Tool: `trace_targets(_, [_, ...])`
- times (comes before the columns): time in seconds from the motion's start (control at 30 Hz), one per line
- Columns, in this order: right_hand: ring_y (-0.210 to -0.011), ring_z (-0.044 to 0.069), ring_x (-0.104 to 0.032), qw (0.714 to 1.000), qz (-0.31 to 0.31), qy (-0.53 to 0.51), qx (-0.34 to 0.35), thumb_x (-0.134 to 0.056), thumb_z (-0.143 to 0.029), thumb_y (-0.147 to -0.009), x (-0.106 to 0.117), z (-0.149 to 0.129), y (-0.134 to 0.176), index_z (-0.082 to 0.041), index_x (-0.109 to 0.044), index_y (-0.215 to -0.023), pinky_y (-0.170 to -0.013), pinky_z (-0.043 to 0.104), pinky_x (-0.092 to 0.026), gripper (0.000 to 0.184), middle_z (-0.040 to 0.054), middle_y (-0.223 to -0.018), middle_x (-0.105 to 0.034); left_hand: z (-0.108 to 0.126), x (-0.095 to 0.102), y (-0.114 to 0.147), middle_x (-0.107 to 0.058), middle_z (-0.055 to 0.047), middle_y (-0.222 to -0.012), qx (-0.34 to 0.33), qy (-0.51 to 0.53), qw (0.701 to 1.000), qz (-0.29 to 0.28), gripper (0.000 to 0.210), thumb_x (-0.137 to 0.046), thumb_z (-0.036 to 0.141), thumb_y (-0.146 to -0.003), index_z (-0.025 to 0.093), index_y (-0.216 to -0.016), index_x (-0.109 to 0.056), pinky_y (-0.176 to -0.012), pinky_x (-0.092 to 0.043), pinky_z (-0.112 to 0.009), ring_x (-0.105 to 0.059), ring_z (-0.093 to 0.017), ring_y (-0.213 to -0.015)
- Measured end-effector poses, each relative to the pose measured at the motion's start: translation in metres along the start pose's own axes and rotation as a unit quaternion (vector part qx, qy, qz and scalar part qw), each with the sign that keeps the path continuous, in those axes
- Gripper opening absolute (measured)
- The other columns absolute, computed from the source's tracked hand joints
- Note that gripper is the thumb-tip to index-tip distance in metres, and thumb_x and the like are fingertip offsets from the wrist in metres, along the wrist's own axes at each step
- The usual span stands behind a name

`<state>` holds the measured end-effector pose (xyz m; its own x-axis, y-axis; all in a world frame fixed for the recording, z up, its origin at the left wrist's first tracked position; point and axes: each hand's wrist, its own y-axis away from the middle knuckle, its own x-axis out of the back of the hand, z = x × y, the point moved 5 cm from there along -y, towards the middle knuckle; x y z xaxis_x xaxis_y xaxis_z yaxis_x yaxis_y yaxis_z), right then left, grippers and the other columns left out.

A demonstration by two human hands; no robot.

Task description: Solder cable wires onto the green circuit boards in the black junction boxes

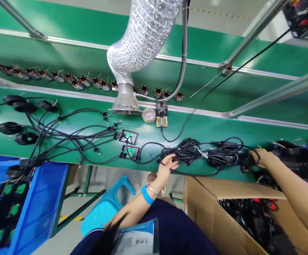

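My left hand (167, 165) is at the bench's front edge, its fingers curled around a thin black cable (196, 175). Beside it on the green bench lies a bundle of coiled black cables (189, 148), tied with a pale twist. At the bundle's right end, my right hand (261, 157) is closed on black cable next to a dark part (247, 161); blur hides the exact grip. Left of my left hand are two square black housings, one upper (129, 137) and one lower (130, 152), with green circuit boards inside and cables attached.
A metal fume hood (125, 101) hangs on a silver duct (143, 39). Copper-wound motor stators (84, 80) line the back. Cables with round black ends (10, 128) lie left. Around the front are a blue bin (46, 194), blue stool (103, 205) and cardboard box (204, 202).
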<state>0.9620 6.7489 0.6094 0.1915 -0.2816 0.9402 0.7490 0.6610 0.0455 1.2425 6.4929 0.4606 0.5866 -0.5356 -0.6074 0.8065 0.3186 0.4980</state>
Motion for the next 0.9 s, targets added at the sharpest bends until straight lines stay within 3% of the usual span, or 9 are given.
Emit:
trace_targets(0.13, [-0.070, 0.013, -0.056, 0.998, -0.044, 0.001, 0.045, -0.051, -0.015, -0.086, 0.008, -0.073, -0.029, -0.017, -0.058, -0.077, -0.060, 0.024, -0.042, 0.012, 0.0043, -0.075, -0.060, -0.001, 0.006, 0.006, -0.060, -0.003, -0.098, 0.023, -0.011, 0.999, 0.028, 0.047, -0.075, 0.039, -0.064, 0.021, -0.104, -0.058, -0.074, -0.055, -0.034, -0.068, -0.024, -0.090])
trace_targets(0.23, [-0.092, 0.023, -0.060, 0.997, -0.023, -0.017, 0.074, -0.043, -0.011, -0.082, 0.029, -0.139, -0.040, -0.014, -0.062, -0.098, -0.071, 0.032, -0.045, 0.025, 0.0146, -0.099, -0.064, 0.000, 0.008, 0.012, -0.059, -0.002, -0.091, 0.034, -0.025, 0.998, 0.036, 0.037, -0.072, 0.039, -0.068, 0.020, -0.095, -0.056, -0.070, -0.056, -0.030, -0.069, -0.023, -0.089])
trace_targets(0.33, [-0.126, 0.032, -0.043, 0.990, 0.029, -0.039, 0.135, -0.045, -0.025, -0.084, 0.044, -0.192, -0.026, -0.011, -0.051, -0.127, -0.097, 0.045, -0.037, 0.046, 0.0192, -0.136, -0.047, 0.002, 0.012, 0.012, -0.063, -0.005, -0.096, 0.060, -0.043, 0.997, 0.029, 0.033, -0.069, 0.043, -0.072, 0.018, -0.090, -0.056, -0.067, -0.056, -0.029, -0.069, -0.022, -0.088])
trace_targets(0.4, [-0.131, 0.033, -0.037, 0.972, 0.035, -0.055, 0.227, -0.048, -0.040, -0.083, 0.040, -0.215, -0.010, -0.013, -0.043, -0.137, -0.106, 0.052, -0.025, 0.061, 0.0172, -0.142, -0.042, 0.004, 0.015, 0.008, -0.067, -0.008, -0.095, 0.084, -0.056, 0.995, 0.014, 0.037, -0.069, 0.048, -0.072, 0.016, -0.087, -0.057, -0.062, -0.056, -0.029, -0.069, -0.021, -0.078])
trace_targets(0.47, [-0.116, 0.030, -0.051, 0.956, 0.001, -0.054, 0.289, -0.051, -0.043, -0.080, 0.025, -0.217, 0.001, -0.014, -0.046, -0.134, -0.104, 0.050, -0.026, 0.062, 0.0161, -0.123, -0.059, 0.008, 0.017, 0.004, -0.070, -0.011, -0.086, 0.105, -0.061, 0.993, -0.001, 0.043, -0.068, 0.055, -0.072, 0.014, -0.083, -0.059, -0.060, -0.056, -0.032, -0.068, -0.020, -0.066])
trace_targets(0.57, [-0.082, 0.024, -0.061, 0.962, -0.043, -0.026, 0.269, -0.048, -0.024, -0.080, 0.011, -0.178, 0.001, -0.020, -0.063, -0.111, -0.083, 0.041, -0.037, 0.034, 0.0081, -0.077, -0.068, 0.016, 0.020, 0.001, -0.071, -0.013, -0.079, 0.107, -0.050, 0.993, -0.010, 0.051, -0.061, 0.064, -0.075, 0.013, -0.082, -0.059, -0.067, -0.057, -0.036, -0.068, -0.020, -0.063])
trace_targets(0.73, [-0.058, 0.028, -0.057, 0.986, -0.005, 0.020, 0.167, -0.039, -0.027, -0.088, 0.046, -0.114, 0.002, -0.023, -0.060, -0.064, -0.062, 0.041, -0.031, 0.032, 0.0131, -0.060, -0.062, 0.013, 0.024, 0.008, -0.072, -0.014, -0.083, 0.107, -0.026, 0.994, -0.015, 0.051, -0.062, 0.063, -0.076, 0.012, -0.083, -0.060, -0.072, -0.057, -0.036, -0.070, -0.021, -0.070])
trace_targets(0.8, [-0.072, 0.031, -0.060, 0.986, 0.018, 0.015, 0.167, -0.043, -0.033, -0.088, 0.054, -0.133, 0.005, -0.024, -0.061, -0.068, -0.070, 0.046, -0.035, 0.029, 0.0133, -0.068, -0.065, 0.004, 0.029, 0.012, -0.071, -0.013, -0.078, 0.123, -0.028, 0.992, -0.006, 0.048, -0.063, 0.059, -0.078, 0.012, -0.080, -0.060, -0.068, -0.057, -0.035, -0.069, -0.020, -0.065])
trace_targets(0.9, [-0.104, 0.033, -0.057, 0.968, 0.012, -0.069, 0.242, -0.055, -0.032, -0.080, 0.038, -0.196, 0.007, -0.021, -0.063, -0.101, -0.095, 0.056, -0.031, 0.025, 0.0137, -0.102, -0.067, -0.007, 0.039, 0.014, -0.070, -0.013, -0.076, 0.141, -0.036, 0.989, 0.014, 0.042, -0.064, 0.051, -0.081, 0.010, -0.075, -0.061, -0.068, -0.057, -0.034, -0.067, -0.018, -0.063])
